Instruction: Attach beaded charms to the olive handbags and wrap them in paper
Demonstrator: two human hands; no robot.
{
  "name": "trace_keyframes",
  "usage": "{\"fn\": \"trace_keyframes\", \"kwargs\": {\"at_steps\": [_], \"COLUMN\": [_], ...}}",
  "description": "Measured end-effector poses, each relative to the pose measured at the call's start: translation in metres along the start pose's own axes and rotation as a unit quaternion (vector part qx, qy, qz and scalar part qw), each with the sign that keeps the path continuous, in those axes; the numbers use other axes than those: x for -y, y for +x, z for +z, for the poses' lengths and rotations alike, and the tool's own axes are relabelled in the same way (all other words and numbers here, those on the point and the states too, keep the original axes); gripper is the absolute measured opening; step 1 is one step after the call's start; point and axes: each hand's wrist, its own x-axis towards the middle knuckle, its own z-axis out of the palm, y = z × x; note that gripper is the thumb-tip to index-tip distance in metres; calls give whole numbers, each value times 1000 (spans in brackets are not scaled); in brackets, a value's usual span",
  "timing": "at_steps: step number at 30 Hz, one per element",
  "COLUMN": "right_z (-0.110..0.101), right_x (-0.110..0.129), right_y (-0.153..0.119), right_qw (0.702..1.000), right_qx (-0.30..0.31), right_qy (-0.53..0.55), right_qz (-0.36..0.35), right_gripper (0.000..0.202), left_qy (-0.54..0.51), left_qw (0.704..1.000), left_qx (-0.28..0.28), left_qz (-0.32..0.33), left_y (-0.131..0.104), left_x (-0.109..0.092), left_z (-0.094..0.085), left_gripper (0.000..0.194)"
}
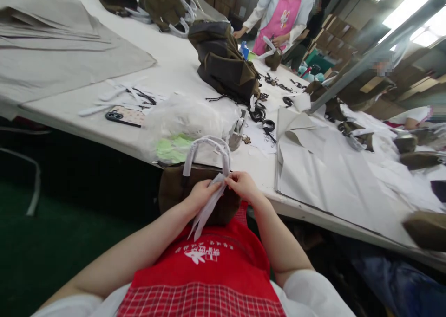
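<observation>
A brown handbag (170,191) rests against my red apron at the table's front edge, its two handles (209,141) wrapped in white material and standing upright. My left hand (204,194) is closed on a loose white wrapping strip (208,210), whose free ends hang down over the bag's front. Close beside it, my right hand (240,185) pinches the same white strip near the lower right end of a handle. The fingertips of both hands almost meet there. Whether the right fingers also touch the handle itself, I cannot tell.
Behind the bag lie clear plastic bags (188,117), a phone (125,116), white strips and black straps (259,114). Dark brown bags (226,61) stand farther back. Grey sheets (324,164) cover the right side. Across the table a person in a pink apron (280,17) handles another bag.
</observation>
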Motion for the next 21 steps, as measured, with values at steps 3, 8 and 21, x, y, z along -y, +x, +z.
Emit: {"fn": "trace_keyframes", "kwargs": {"at_steps": [3, 8, 21], "right_z": [3, 2, 28], "right_x": [-2, -1, -19], "right_y": [7, 7, -29], "right_qw": [998, 997, 924], "right_qx": [-22, -25, 44], "right_qy": [-63, -67, 378], "right_qz": [16, 42, 39], "right_gripper": [20, 31, 44], "left_qy": [-4, -24, -31], "left_qw": [1000, 1000, 991], "left_qx": [-3, 1, 103], "left_qz": [2, -6, -80], "left_y": [0, -1, 5], "left_x": [3, 5, -17], "left_z": [0, 0, -15], "left_gripper": [53, 50, 41]}}
